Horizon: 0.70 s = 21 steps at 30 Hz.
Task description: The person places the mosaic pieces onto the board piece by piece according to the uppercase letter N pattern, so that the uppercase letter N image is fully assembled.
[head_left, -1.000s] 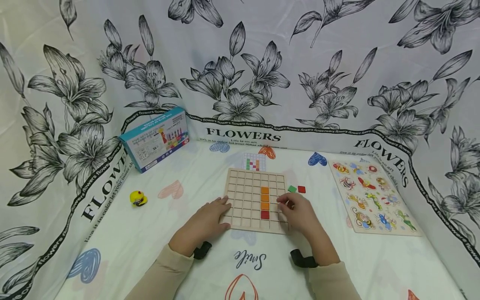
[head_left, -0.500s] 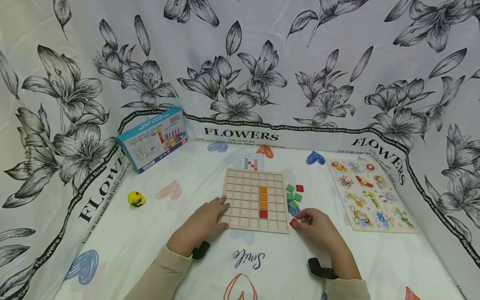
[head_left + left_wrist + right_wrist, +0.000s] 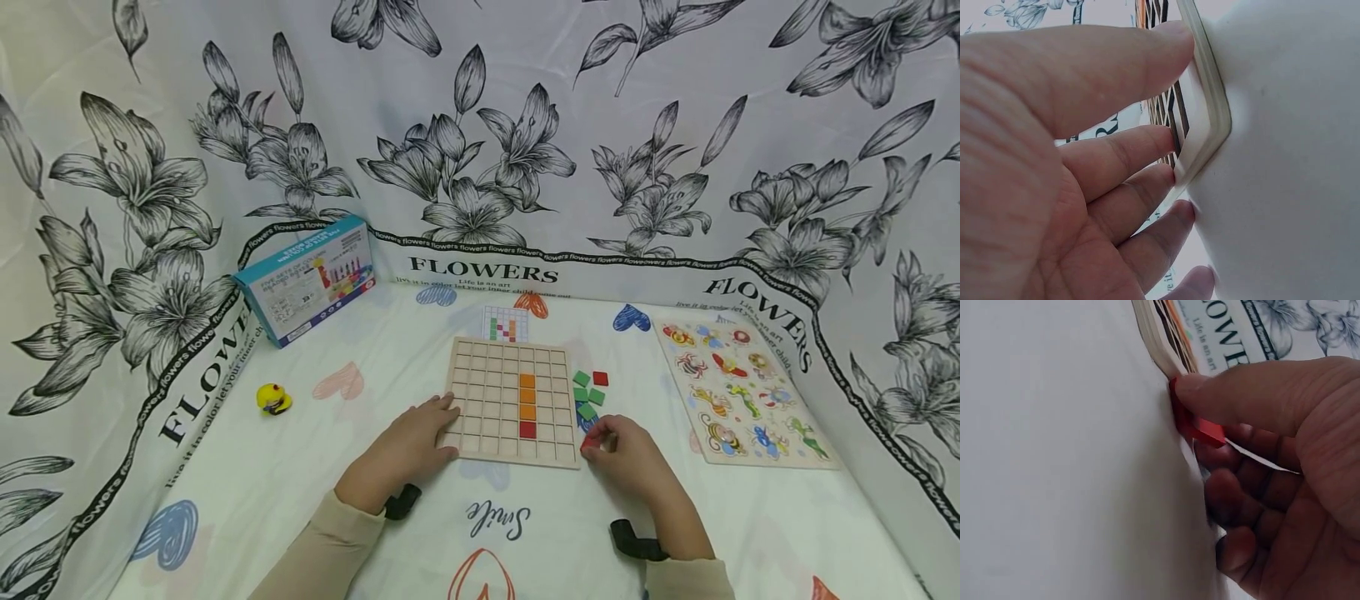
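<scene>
A wooden grid board (image 3: 480, 400) lies flat on the cloth. In one column it bears three orange tiles (image 3: 528, 396) with a red tile (image 3: 528, 430) below them. My left hand (image 3: 405, 442) rests at the board's left edge; in the left wrist view its thumb (image 3: 1169, 53) lies on the rim and its extended fingers touch the side. Just beside the board's near right corner, my right hand (image 3: 626, 454) pinches a red square tile (image 3: 1210, 432) between thumb and forefinger, other fingers curled beneath. Several green tiles (image 3: 588, 411) lie right of the board, near another red tile (image 3: 600, 378).
A small pattern card (image 3: 506, 323) with coloured squares lies behind the board. At the right is an insect puzzle board (image 3: 742, 400). A blue-topped box (image 3: 307, 283) stands at the back left, and a yellow toy duck (image 3: 273, 399) sits in front of it.
My right hand has left the board's right side, moved right and nearer to me, and taken the red tile at the corner. The green tiles are uncovered. My left hand stays put.
</scene>
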Available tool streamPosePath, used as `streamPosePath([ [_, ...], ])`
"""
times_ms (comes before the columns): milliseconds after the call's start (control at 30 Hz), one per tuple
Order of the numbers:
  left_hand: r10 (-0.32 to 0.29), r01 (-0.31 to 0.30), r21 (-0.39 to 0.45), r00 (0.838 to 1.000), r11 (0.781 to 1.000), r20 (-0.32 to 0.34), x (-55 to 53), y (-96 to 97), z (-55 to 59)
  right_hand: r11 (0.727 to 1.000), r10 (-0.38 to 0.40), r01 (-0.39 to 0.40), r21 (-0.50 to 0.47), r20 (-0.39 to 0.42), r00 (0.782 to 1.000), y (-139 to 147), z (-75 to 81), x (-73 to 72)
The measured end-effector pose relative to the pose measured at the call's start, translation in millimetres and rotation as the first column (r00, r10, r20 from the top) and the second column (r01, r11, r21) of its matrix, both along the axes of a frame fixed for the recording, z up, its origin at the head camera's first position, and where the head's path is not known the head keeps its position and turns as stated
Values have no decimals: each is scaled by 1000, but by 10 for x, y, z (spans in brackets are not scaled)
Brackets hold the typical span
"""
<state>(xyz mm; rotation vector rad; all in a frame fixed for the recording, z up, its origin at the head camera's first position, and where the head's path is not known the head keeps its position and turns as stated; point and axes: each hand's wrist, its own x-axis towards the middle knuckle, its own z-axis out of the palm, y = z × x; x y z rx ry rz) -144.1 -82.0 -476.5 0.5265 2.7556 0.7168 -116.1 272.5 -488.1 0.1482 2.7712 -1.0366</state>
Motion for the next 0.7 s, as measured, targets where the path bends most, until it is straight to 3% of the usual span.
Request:
streamPosePath([
  [200,-3,3,1,1000,1000,6,-3,-7,0,996,-52,50,-78,-24,998,-70,61,-15],
  [333,1,-1,1,1000,1000,5,0,-14,-3,990,-66,57,-130,-71,995,-197,147,-127],
  [533,6,-6,15,1000,1000,3,-9,-31,-27,985,22,-40,-167,-107,994,-610,202,-452],
  [700,2,-2,20,1000,1000,10,-11,-30,-52,982,128,-143,-122,-121,984,-902,138,-660],
])
